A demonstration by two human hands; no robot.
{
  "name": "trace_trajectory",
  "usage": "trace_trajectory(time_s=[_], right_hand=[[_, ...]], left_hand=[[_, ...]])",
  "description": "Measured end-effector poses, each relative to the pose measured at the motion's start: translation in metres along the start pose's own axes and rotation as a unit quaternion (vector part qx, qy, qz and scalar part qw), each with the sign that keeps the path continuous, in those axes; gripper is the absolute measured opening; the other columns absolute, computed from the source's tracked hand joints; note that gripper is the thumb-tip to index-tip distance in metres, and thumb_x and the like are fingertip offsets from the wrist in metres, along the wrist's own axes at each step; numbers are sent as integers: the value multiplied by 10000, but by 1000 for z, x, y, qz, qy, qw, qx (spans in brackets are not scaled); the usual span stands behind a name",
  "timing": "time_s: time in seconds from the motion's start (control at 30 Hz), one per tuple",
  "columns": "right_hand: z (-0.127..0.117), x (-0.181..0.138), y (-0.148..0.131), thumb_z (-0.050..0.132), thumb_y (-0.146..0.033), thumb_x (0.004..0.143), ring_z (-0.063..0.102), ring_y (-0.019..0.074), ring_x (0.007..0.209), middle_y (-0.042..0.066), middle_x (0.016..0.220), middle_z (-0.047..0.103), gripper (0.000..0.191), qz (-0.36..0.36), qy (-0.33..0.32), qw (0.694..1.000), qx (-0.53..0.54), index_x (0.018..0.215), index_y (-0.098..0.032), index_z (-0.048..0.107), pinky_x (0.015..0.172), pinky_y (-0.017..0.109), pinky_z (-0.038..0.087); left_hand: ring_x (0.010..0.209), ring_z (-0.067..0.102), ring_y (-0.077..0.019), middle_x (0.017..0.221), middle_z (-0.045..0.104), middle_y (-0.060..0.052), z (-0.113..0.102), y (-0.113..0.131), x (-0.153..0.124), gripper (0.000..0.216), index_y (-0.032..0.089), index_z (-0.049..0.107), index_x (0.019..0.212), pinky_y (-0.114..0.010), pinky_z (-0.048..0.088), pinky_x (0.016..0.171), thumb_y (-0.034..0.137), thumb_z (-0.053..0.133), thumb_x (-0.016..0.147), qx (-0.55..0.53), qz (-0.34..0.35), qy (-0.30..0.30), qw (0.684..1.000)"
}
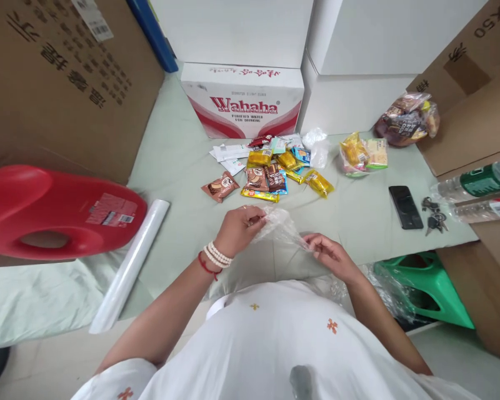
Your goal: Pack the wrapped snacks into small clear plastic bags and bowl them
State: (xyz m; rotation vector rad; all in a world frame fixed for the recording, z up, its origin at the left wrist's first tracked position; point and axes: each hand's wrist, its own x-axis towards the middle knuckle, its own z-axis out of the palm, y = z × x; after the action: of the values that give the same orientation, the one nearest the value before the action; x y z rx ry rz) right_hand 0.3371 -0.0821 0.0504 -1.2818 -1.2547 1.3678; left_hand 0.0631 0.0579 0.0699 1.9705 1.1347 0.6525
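Note:
A clear plastic bag stretches between my two hands above the front of the cloth-covered table. My left hand, with bead bracelets at the wrist, pinches the bag's upper left part. At its lower right edge, my right hand has its fingers closed on the same film. Just beyond the bag lies a pile of wrapped snacks: a brown packet, yellow-wrapped pieces, a yellow bar and white sachets. Crumpled clear plastic rests at the pile's right side.
A red jug and a white roll lie at left. A Wahaha carton stands behind the snacks. Right are bagged snacks, a phone, keys and plastic bottles. A green stool sits below.

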Motion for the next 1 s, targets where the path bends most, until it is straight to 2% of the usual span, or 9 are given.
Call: trace_trajectory(time_s=[0.1,0.17,0.27,0.33,0.43,0.6,0.67,0.77,1.0], right_hand=[[2,6,-13,710,-532,910,538,292,1330,105,1415,594,429,-32,27,996,-76,1268,-303,652,1122,456,439],[13,19,-21,809,-521,824,525,312,1317,106,1394,592,533,-92,56,979,-176,1288,-311,654,1134,472,424],[36,46,-24,764,-450,873,564,305,1169,106,1201,662,278,-133,55,952,-270,1096,-287,734,1052,482,465],[46,63,-19,672,-429,940,588,266,1039,93,1055,673,174,-118,75,962,-234,950,-269,741,936,433,516],[50,80,-6,703,-509,894,584,188,806,44,873,642,271,-16,100,993,-60,846,-242,699,709,317,540],[52,82,20,824,-564,719,520,121,622,-17,735,591,401,146,165,965,140,770,-218,628,489,219,429],[55,78,26,829,-527,714,526,118,622,-21,728,592,375,160,182,958,154,756,-217,623,499,222,440],[58,72,30,818,-486,731,577,136,656,-2,784,649,332,161,169,961,150,758,-218,625,532,246,478],[45,71,34,694,-556,848,525,145,525,-19,675,635,335,130,208,969,32,828,-231,616,496,274,447]], left_hand=[[745,636,-207,785,730,-59,3,13,-10,235,226,775,878,-298,416,683,349,584,935,86,51,-9,995],[739,645,-213,777,730,-67,11,19,-14,264,238,782,896,-296,399,655,353,553,963,136,64,-28,988],[685,636,-211,773,739,-68,20,20,-19,251,258,790,981,-291,371,615,382,572,963,158,63,-33,985],[691,647,-214,810,759,-70,18,17,-23,247,267,792,1027,-292,382,622,412,608,948,138,52,-18,989],[706,652,-205,805,758,-59,7,10,-35,249,261,799,959,-299,414,663,429,615,949,91,28,21,995],[752,618,-180,777,707,-27,-2,-12,-68,240,236,769,821,-301,461,756,420,650,917,-22,-72,173,982],[711,592,-168,752,690,-14,1,-26,-84,255,221,750,800,-291,459,716,448,670,883,-78,-155,199,965],[617,544,-154,676,658,3,4,-48,-106,277,204,732,769,-274,419,611,479,711,800,-115,-253,161,947],[772,621,-202,864,708,-48,-25,-70,-115,208,213,626,776,-316,500,697,417,633,736,-135,-310,218,915]])
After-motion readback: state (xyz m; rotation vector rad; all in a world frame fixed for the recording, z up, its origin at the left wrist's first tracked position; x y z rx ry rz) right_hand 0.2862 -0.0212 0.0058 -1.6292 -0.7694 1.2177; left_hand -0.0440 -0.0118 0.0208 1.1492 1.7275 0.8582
